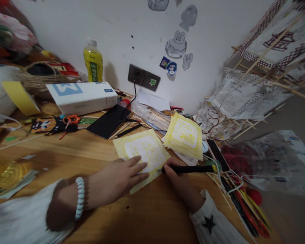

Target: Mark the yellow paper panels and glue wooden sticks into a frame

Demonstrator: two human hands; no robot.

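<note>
A square sheet of paper (pixel 152 147) with a yellow patterned border and a yellow drawing lies flat on the wooden table. My left hand (pixel 122 176) rests on its lower left part with the fingers stretched out. In my right hand (pixel 174 174) is a black marker (pixel 193 168) with a yellow end, its tip at the sheet's lower right border. The fingers are closed around the marker. Just beyond, to the right, sits a stack of similar yellow-bordered sheets (pixel 184 135).
Behind the sheet lie a black tablet (pixel 108 121) with a cable and a white box (pixel 83 96). A bottle of yellow drink (pixel 93 62) stands by the wall. On the right are a phone (pixel 218 154), white cords, plastic bags (pixel 277 159) and stick-framed paper panels (pixel 241 93).
</note>
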